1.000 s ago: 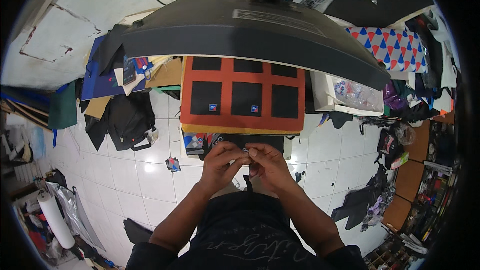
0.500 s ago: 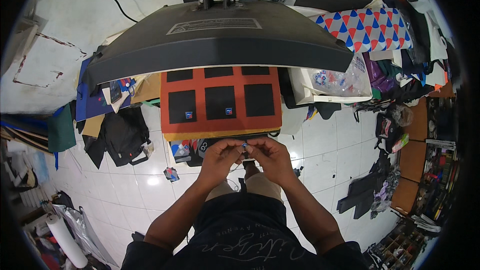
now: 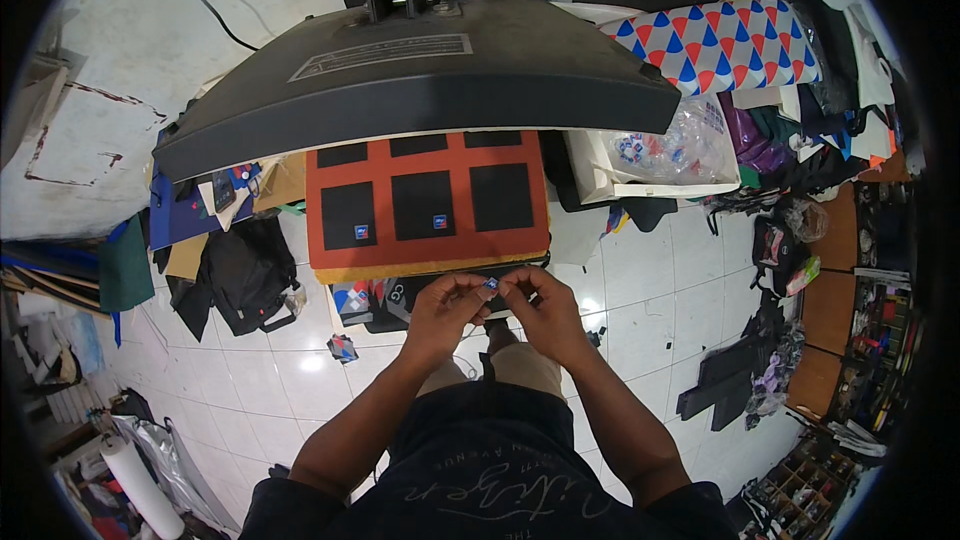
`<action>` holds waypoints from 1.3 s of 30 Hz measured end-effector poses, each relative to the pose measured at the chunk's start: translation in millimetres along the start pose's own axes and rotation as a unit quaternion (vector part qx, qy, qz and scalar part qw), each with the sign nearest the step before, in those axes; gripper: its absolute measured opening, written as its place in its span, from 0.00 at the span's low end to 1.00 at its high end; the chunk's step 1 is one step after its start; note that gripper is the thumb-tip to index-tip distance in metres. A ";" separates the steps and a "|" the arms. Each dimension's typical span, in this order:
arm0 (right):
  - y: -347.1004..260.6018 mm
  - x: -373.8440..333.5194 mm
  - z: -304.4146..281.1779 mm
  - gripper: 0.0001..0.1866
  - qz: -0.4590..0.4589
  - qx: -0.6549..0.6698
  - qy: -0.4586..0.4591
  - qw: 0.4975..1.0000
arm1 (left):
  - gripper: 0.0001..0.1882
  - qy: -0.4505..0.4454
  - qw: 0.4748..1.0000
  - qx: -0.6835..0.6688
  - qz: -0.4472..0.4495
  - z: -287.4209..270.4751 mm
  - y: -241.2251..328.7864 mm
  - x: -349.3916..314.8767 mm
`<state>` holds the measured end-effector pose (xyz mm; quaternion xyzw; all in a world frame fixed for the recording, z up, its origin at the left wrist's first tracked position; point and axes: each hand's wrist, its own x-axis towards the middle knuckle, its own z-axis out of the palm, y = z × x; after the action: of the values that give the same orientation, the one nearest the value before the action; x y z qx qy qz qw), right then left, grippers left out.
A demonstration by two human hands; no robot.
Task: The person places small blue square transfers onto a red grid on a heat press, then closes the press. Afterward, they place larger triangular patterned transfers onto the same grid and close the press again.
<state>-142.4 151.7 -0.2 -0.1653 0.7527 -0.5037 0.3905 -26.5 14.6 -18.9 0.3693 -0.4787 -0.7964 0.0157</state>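
Compared with half a second back, my hands sit a bit further right and closer to the press edge; the pinch between them is unchanged. My left hand [image 3: 440, 308] and right hand [image 3: 535, 302] meet in front of my waist, fingertips together. Both grips are closed on a small blue patch [image 3: 490, 283], which sits right between the two thumb-and-finger pinches, left grip on its left edge, right grip on its right. The patch is held in the air, just above the near edge of the orange pad [image 3: 428, 202], not touching it.

Below the hands: white tiled floor [image 3: 640, 290] and a little pile of printed scraps [image 3: 352, 300] by the press base.

Further out, the orange pad carries six black fabric squares; two in the near row, the left square [image 3: 348, 215] and the middle square [image 3: 422, 205], already have a small blue patch on them. The near right square [image 3: 500, 196] is bare. Above hangs the raised dark heat plate [image 3: 420, 80]. Right of the press, a clear bag [image 3: 665, 145] of small pieces lies in a white tray.
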 end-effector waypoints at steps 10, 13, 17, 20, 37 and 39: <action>22.8 19.9 -16.9 0.11 0.070 0.092 -0.050 0.992 | 0.12 -0.011 1.000 -0.009 0.008 10.3 -8.8 10.4; 29.8 22.3 -19.8 0.11 0.044 0.072 -0.062 0.994 | 0.12 -0.033 0.998 0.037 0.030 13.8 -8.2 12.2; 27.4 21.5 -19.0 0.10 0.030 0.077 -0.052 0.995 | 0.11 -0.029 0.999 0.045 0.012 15.0 -7.4 14.8; 22.2 18.9 -18.3 0.10 0.000 0.055 -0.037 0.998 | 0.10 -0.018 0.999 0.047 -0.006 18.1 -3.5 15.7; 22.4 107.2 -76.4 0.10 -0.141 -0.294 -0.022 0.945 | 0.11 -0.034 0.991 0.128 0.006 8.5 -36.2 26.2; 28.0 128.8 -83.6 0.10 -0.167 -0.306 -0.072 0.935 | 0.12 -0.030 0.992 0.119 -0.005 9.0 -34.5 22.6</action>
<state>-283.9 133.8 -63.6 -0.4357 0.8017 -0.2939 0.2848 -37.0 31.5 -56.2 0.3471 -0.5684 -0.7444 -0.0471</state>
